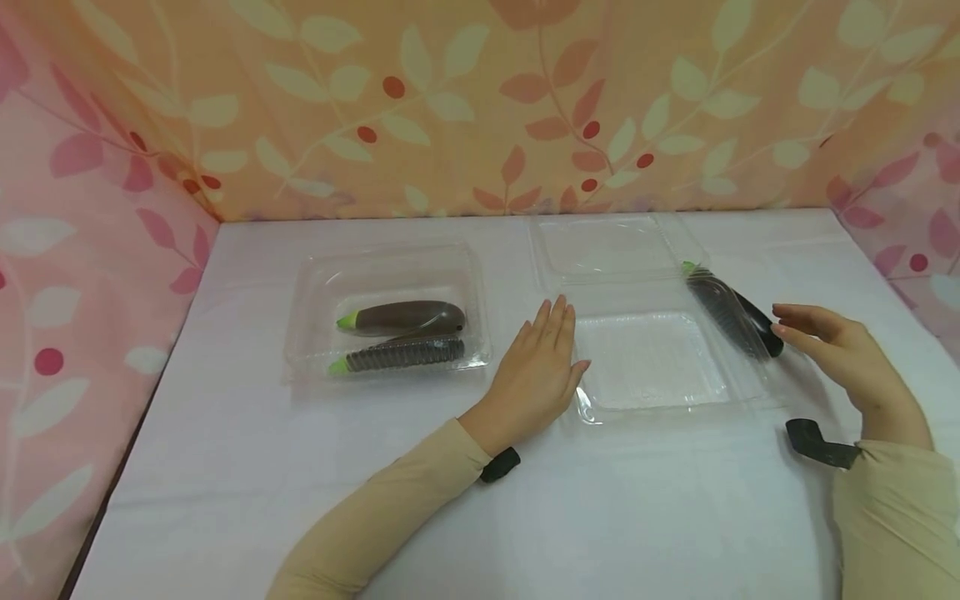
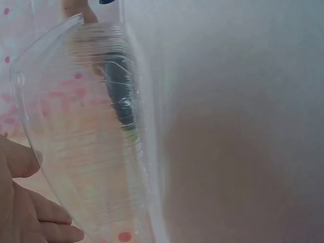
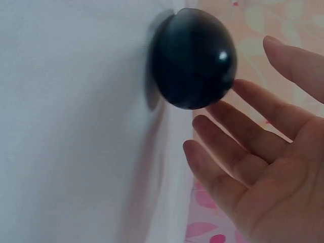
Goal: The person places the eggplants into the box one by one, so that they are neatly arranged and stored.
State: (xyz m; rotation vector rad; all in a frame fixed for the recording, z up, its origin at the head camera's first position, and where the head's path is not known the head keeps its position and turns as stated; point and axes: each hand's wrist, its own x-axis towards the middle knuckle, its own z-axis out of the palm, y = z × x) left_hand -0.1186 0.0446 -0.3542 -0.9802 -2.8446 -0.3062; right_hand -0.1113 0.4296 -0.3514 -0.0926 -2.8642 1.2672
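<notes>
My left hand (image 1: 536, 379), fingers extended, lies along the left rim of an open clear plastic box (image 1: 652, 362). In the left wrist view its fingertips are right at the rim of this box (image 2: 30, 131). A dark eggplant (image 1: 765, 329) with a light green tip slants along the box's right side, partly seen through the clear plastic. Beside its rounded end is my right hand (image 1: 843, 346), fingers loosely bent and apart. The right wrist view shows the eggplant's glossy dark end (image 3: 195, 61) at the fingertips of the right hand (image 3: 273, 162), not gripped.
On the left stands another clear plastic box (image 1: 386, 258) with two dark, green-tipped eggplants (image 1: 405, 318) inside. The open box's lid (image 1: 600, 246) lies folded back behind it. White cloth (image 1: 600, 508) covers the table, with a floral curtain (image 1: 450, 100) behind.
</notes>
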